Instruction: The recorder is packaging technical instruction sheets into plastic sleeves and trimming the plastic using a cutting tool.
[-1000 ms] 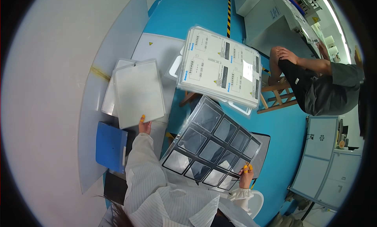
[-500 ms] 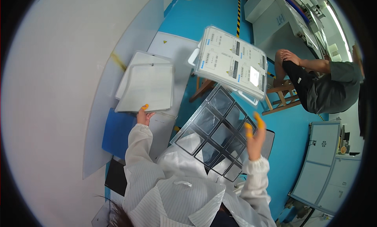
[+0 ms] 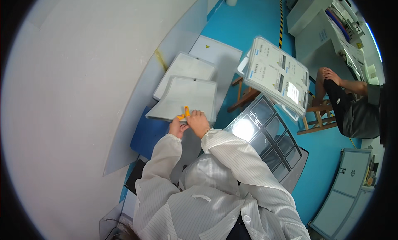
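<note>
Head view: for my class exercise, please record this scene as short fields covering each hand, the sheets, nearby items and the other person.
Left hand: grips near edge of flat, pale, rectangular front sheet
Right hand: touches that same edge; hold unclear
Yellow finger covers: against the front sheet
Pale rectangular rear sheet: partly overlapped by the front sheet
Blue rectangular folder-like object: left of the hands
Clear black-gridded tray: partly behind right sleeve
Printed white sheets: stacked, beyond the tray
Seated person in dark clothing: far right
</note>
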Tool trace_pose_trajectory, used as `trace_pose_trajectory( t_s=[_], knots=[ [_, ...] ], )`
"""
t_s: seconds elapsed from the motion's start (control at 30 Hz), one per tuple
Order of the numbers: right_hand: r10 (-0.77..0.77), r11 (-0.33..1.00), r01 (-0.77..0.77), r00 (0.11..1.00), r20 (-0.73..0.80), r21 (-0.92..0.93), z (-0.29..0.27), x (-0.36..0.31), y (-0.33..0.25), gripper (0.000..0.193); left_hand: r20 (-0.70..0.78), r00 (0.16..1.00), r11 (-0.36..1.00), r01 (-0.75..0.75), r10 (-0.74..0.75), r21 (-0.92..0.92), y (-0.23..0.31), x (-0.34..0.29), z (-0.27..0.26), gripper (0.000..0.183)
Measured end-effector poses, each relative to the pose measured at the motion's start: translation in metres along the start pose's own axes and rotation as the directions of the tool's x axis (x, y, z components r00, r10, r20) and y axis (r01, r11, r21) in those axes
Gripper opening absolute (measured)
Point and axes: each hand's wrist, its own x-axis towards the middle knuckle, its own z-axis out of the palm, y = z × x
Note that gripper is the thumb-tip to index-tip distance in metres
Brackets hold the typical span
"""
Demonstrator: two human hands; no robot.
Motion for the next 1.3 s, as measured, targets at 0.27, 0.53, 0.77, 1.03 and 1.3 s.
trace_pose_trajectory(
  t_s=[0.27,0.53,0.77,1.03,1.3],
  knots=[
    [-0.057,0.998,0.054,0.996,0.063,0.043,0.016,0.010,0.007,0.009,-0.044,0.999,1.000,0.029,-0.028,0.007,-0.005,-0.006,0.001,0.033],
    [0.013,0.922,-0.066,0.990,0.139,0.382,-0.016,0.050,0.056,0.018,0.269,0.912,0.830,-0.397,0.309,0.392,0.025,0.025,-0.049,0.041],
    [-0.074,0.904,0.038,0.995,0.067,0.426,-0.050,0.062,0.050,0.020,0.301,0.620,0.231,-0.631,0.725,0.741,0.071,0.145,-0.139,0.077],
    [-0.114,0.935,0.125,0.992,-0.054,0.332,-0.068,0.040,0.100,0.009,0.891,0.262,-0.293,-0.877,0.372,0.380,0.099,0.143,-0.076,0.019],
    [-0.082,0.949,0.145,0.971,-0.223,0.281,-0.173,0.035,0.170,0.017,0.690,0.518,-0.418,-0.553,0.505,0.721,0.178,0.022,0.013,0.019]
  ],
)
